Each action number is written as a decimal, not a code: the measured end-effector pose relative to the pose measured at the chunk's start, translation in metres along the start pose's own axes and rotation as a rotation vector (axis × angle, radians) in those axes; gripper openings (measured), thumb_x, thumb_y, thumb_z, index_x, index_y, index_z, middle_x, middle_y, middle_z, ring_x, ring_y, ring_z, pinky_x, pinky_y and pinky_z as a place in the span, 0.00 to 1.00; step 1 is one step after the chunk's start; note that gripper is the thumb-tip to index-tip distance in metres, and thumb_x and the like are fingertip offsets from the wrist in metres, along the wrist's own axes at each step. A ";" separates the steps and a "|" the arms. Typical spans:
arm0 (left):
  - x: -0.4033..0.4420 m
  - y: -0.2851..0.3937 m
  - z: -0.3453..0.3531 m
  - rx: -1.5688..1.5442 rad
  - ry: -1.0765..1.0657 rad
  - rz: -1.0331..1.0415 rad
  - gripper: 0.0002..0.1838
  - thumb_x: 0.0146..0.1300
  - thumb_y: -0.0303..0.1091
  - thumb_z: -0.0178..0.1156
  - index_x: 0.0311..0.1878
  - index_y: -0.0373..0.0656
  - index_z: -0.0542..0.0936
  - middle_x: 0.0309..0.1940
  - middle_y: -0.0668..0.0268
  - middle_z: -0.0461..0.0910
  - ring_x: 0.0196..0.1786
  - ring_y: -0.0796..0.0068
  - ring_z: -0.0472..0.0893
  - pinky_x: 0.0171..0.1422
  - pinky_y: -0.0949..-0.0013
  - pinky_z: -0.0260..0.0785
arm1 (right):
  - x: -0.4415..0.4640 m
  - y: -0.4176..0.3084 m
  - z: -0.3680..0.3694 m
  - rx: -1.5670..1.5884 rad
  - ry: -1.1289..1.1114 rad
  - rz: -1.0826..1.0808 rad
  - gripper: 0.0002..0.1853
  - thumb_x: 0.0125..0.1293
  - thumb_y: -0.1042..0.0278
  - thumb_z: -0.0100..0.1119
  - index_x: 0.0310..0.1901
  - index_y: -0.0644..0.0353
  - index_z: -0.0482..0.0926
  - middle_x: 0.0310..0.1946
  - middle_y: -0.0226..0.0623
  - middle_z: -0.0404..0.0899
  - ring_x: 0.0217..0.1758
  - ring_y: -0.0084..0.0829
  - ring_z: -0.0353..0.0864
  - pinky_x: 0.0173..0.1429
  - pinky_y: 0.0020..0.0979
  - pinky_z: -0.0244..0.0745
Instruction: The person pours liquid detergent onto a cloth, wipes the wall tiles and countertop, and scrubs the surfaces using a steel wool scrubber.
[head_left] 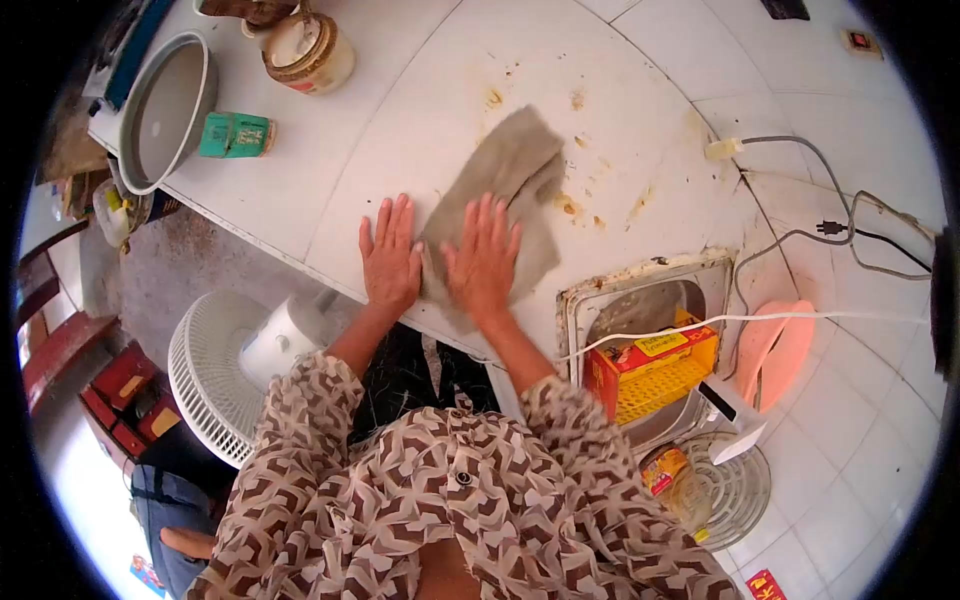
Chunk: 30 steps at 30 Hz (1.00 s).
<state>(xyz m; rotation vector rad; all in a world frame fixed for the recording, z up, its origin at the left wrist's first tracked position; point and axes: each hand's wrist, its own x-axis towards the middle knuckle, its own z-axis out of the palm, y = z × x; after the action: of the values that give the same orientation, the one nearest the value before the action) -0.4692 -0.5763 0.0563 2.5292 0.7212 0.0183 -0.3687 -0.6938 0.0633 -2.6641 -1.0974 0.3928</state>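
Note:
A grey-brown cloth (pixel 510 165) lies spread and creased on the white tiled counter (pixel 390 120). My right hand (pixel 482 255) rests flat on the cloth, fingers stretched out and pointing away from me. Beside it, my left hand (pixel 390 255) lies flat on the counter near the front edge, fingers extended, its thumb side close to the cloth's left edge. Neither hand grasps anything. Brown and yellow stains (pixel 568 205) and crumbs dot the counter just right of the cloth and beyond it.
At the far left stand a metal basin (pixel 170 112), a green box (pixel 236 135) and a lidded jar (pixel 308 55). A sink (pixel 645 280) holding a red-yellow box (pixel 650 365) is on the right, near a pink basin (pixel 775 350) and cables (pixel 800 235). A white fan (pixel 225 370) stands below left.

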 end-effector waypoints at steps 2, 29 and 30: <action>0.000 -0.006 0.005 -0.196 0.094 0.013 0.30 0.72 0.43 0.38 0.73 0.41 0.55 0.73 0.57 0.57 0.77 0.58 0.51 0.78 0.51 0.31 | -0.011 -0.009 0.007 0.020 -0.036 -0.059 0.40 0.64 0.51 0.56 0.72 0.64 0.54 0.75 0.48 0.48 0.78 0.47 0.44 0.75 0.56 0.39; 0.004 -0.005 0.017 -0.131 0.162 -0.015 0.29 0.71 0.41 0.44 0.72 0.42 0.58 0.73 0.60 0.58 0.76 0.62 0.54 0.78 0.55 0.35 | 0.084 0.042 0.007 -0.240 0.169 0.078 0.39 0.70 0.45 0.44 0.73 0.66 0.50 0.75 0.50 0.47 0.79 0.47 0.39 0.77 0.54 0.35; 0.006 -0.008 0.020 -0.132 0.186 0.003 0.29 0.71 0.41 0.44 0.72 0.42 0.58 0.72 0.60 0.58 0.76 0.62 0.54 0.78 0.54 0.35 | 0.064 0.031 0.011 -0.189 0.157 0.080 0.39 0.70 0.46 0.46 0.73 0.66 0.50 0.75 0.50 0.46 0.79 0.47 0.40 0.76 0.55 0.36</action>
<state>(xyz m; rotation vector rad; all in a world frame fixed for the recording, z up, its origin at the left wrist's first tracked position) -0.4652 -0.5766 0.0342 2.4234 0.7615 0.2966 -0.3085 -0.6680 0.0331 -2.8526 -1.0296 0.0945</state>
